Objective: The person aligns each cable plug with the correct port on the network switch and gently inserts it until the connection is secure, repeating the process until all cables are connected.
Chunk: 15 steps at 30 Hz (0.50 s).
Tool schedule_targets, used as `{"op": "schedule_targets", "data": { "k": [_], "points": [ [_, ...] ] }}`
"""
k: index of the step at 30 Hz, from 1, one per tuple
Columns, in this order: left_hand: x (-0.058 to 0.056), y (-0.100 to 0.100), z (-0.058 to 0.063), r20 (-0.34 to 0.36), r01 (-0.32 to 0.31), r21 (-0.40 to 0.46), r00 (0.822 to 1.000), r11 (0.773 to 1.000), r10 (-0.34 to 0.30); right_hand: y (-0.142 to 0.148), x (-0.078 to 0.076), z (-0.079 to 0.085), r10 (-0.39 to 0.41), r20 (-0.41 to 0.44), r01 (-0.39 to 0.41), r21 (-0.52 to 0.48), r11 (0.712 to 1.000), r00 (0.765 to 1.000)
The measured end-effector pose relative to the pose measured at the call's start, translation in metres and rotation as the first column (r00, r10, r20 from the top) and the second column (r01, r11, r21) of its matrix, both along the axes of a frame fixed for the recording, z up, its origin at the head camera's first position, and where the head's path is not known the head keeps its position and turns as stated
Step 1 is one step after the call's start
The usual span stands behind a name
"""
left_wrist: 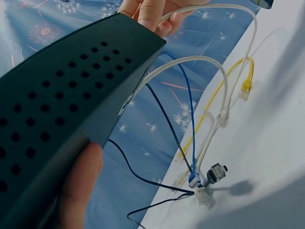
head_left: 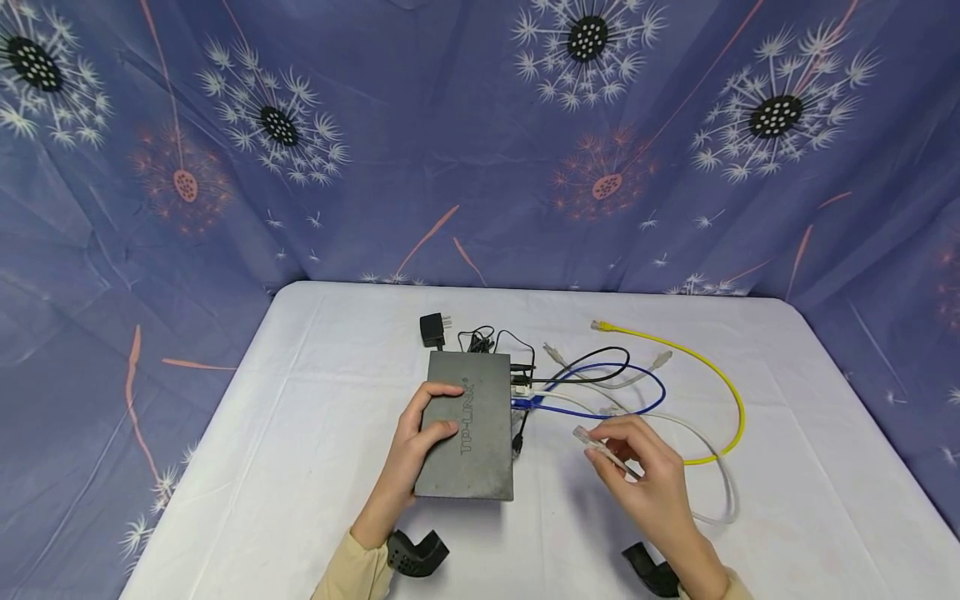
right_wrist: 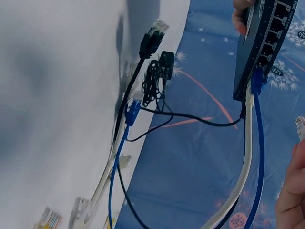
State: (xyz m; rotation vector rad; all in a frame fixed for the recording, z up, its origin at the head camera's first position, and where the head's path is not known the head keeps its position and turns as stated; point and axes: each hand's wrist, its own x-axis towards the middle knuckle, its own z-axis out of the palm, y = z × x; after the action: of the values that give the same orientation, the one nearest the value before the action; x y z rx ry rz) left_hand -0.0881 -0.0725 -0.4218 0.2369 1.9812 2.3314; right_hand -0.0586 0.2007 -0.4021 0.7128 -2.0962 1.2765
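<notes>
My left hand (head_left: 420, 429) grips a dark network switch (head_left: 480, 471) marked TP-LINK, thumb and a finger on its top face. Its port side faces right. A blue network cable (right_wrist: 260, 152), a white network cable (right_wrist: 245, 164) and black leads run from one end of that side; several ports (right_wrist: 268, 48) beside the blue plug (right_wrist: 257, 78) are bare. Right of the switch, my right hand (head_left: 645, 467) pinches a pale network cable by its clear plug (head_left: 582, 434), which points toward the switch with a gap between. The left wrist view shows the vented side (left_wrist: 59, 98) close up.
A black power adapter (head_left: 432, 330) lies behind the switch beside its bundled cord (head_left: 478, 340). A yellow network cable (head_left: 738, 408) curves at the right. Loose cable ends, including a black plug (right_wrist: 151, 42) and a blue plug (right_wrist: 133, 112), lie on the white tablecloth (head_left: 300, 400).
</notes>
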Motion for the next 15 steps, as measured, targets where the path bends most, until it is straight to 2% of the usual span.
{"op": "schedule_targets", "data": {
  "k": [6, 15],
  "points": [
    [0.0, -0.001, -0.001, -0.003, 0.005, -0.012, 1.0, 1.0, -0.005, -0.02, 0.003, 0.026, 0.015, -0.014, -0.015, 0.002, 1.0, 1.0],
    [0.001, -0.001, 0.0, 0.004, 0.009, -0.006, 1.0, 1.0, -0.008, -0.029, -0.002, 0.028, 0.019, -0.025, -0.018, 0.029, 0.999, 0.999]
  ]
}}
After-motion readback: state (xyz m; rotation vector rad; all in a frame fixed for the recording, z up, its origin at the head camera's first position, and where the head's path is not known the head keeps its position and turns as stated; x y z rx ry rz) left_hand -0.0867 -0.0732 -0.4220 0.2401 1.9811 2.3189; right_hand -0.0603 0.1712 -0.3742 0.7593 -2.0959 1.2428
